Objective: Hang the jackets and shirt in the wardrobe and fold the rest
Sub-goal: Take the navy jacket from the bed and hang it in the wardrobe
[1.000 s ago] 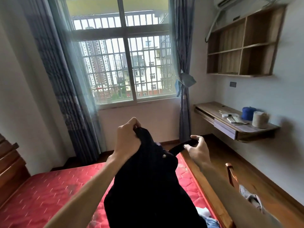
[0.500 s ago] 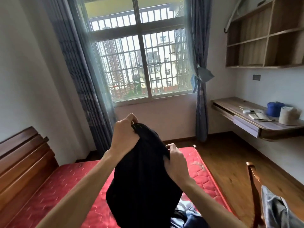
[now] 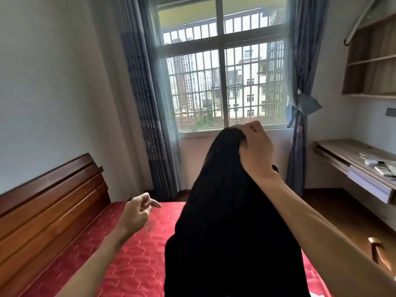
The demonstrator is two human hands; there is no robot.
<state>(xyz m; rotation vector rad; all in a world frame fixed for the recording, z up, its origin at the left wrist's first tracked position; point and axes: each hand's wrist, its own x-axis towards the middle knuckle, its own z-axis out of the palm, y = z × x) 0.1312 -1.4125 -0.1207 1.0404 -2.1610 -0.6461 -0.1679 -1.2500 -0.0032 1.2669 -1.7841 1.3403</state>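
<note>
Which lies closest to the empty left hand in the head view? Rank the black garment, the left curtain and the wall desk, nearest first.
1. The black garment: just right of the left hand, hanging from the grip of the right hand.
2. The left curtain: ahead of the hand, farther back in the room.
3. The wall desk: far right, across the room.

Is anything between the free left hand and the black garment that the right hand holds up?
Nothing visible. Only air lies between the left hand and the black garment, which the right hand grips at its top.
</note>
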